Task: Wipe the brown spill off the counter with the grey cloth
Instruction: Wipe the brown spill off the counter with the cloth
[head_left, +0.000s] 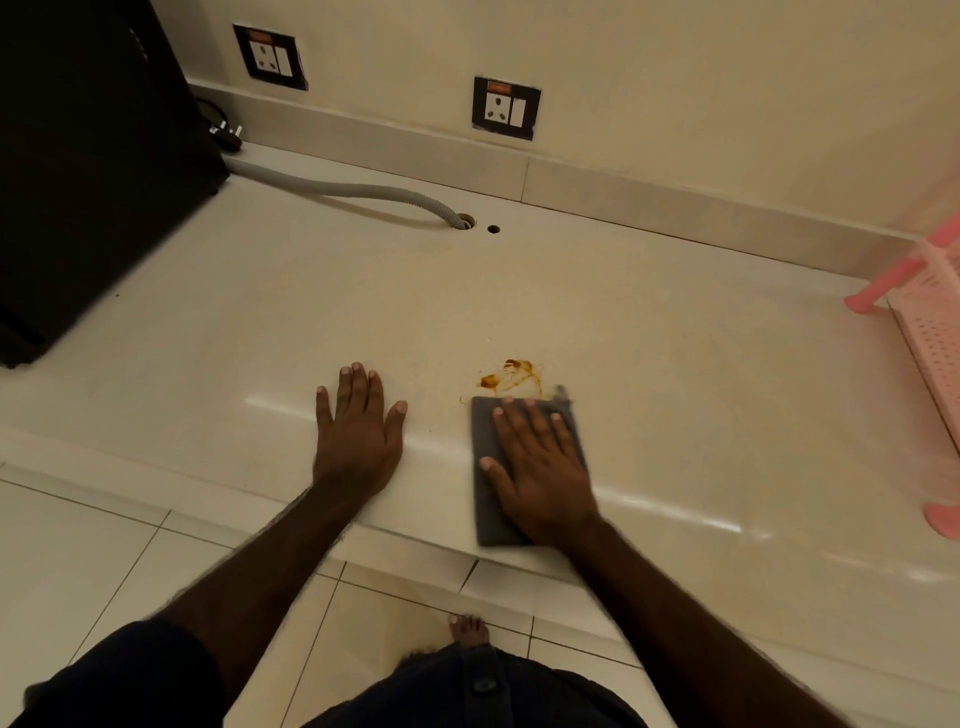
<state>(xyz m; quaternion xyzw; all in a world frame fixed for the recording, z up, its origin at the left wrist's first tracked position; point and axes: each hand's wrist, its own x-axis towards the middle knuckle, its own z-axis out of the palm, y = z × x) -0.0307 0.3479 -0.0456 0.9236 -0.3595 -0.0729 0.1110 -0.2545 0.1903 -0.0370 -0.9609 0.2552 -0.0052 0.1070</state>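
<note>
Pressing flat with fingers spread, the right hand (540, 467) pins one grey cloth (488, 499) to the counter (260, 312), gripping nothing. The folded cloth's long axis runs from the counter's near edge toward the wall, its far edge touching the single brown spill (511, 375). The left hand (358, 431) lies open and empty, palm down, beside it. Two wall sockets (506, 108) show behind.

Views: one, worn on the head
Facing: forward and steeply down over the table (675, 364) toward the wall (675, 78)
Nearness: arm's reach; floor (78, 545) at bottom edge
</note>
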